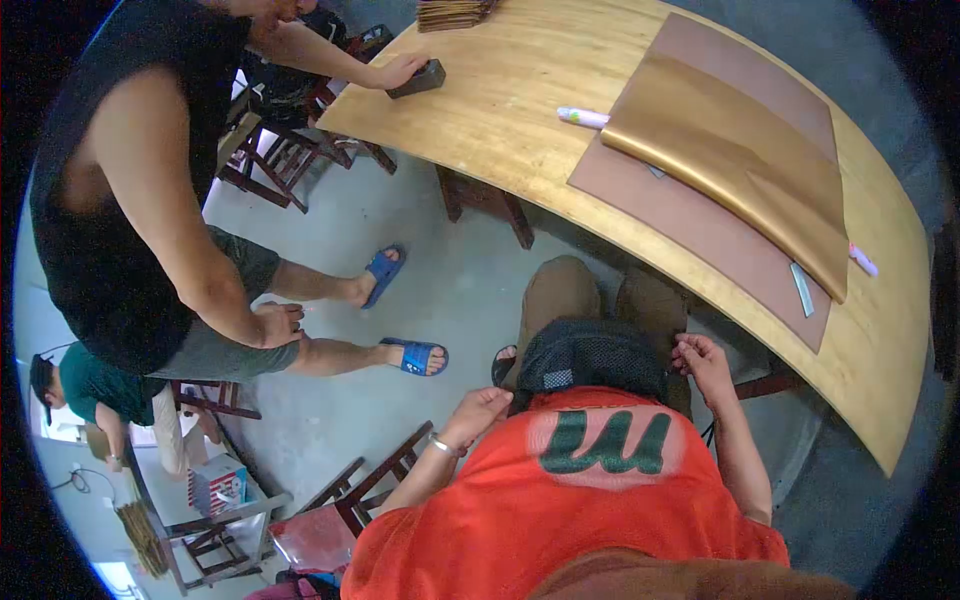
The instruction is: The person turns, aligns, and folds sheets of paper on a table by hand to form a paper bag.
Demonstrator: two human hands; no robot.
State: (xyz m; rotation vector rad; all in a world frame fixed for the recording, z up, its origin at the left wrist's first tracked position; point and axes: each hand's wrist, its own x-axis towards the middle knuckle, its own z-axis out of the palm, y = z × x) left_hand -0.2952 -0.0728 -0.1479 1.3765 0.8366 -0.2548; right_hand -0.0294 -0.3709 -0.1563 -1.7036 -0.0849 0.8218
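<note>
My left hand (480,413) is pinched closed beside the left edge of a black fabric pouch or bag (600,350) on my lap. Whatever its fingertips hold is too small to make out. My right hand (704,365) is at the pouch's right side, its thumb and fingers also pressed together, and I cannot see what is between them. The pouch has a small grey mesh patch and rests above my red shirt (620,530), over my brown-trousered knees (565,290).
A curved-looking wooden table (500,110) carries a brown mat (640,200), folded gold-brown sheet material (730,150), and a light blade-like strip (802,290). A standing person (130,180) rests one hand on a dark block (418,80). Wooden stools (285,160) and another person (110,390) are at left.
</note>
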